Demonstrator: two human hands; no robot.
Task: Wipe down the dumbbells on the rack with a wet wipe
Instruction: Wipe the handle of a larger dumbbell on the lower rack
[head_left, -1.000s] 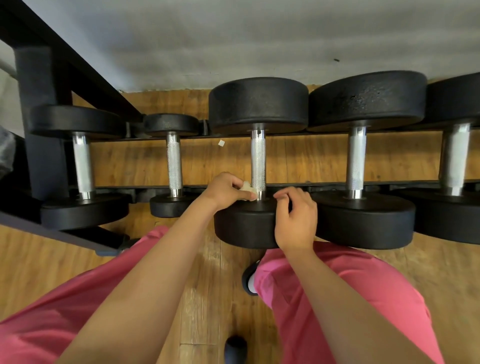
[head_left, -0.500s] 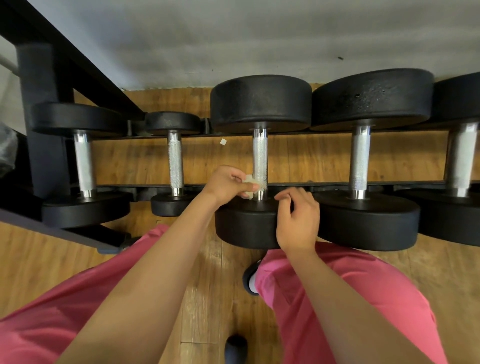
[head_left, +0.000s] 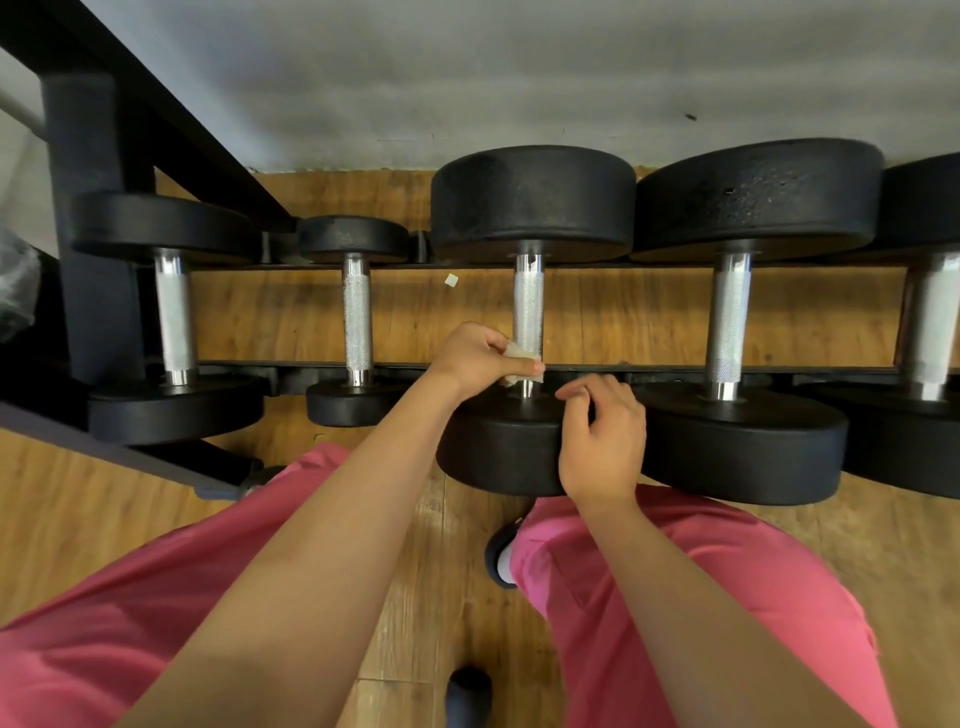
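Several black dumbbells with knurled steel handles lie across the black rack (head_left: 613, 370). My left hand (head_left: 475, 358) pinches a small crumpled wet wipe (head_left: 519, 354) against the near end of the middle dumbbell's handle (head_left: 528, 306). My right hand (head_left: 605, 436) rests over the top of that dumbbell's near head (head_left: 498, 447), fingers curled on its upper edge. The far head (head_left: 532, 200) sits against the wall side.
A larger dumbbell (head_left: 743, 447) stands close on the right, another (head_left: 930, 322) at the frame edge. Two smaller ones (head_left: 356, 317) (head_left: 174, 312) lie to the left beside the rack's black post (head_left: 88, 208). A grey wall rises behind. My pink-trousered legs and wooden floor are below.
My left hand with the wipe has slid a little up the handle, away from the near head. My right hand has stayed on the head.
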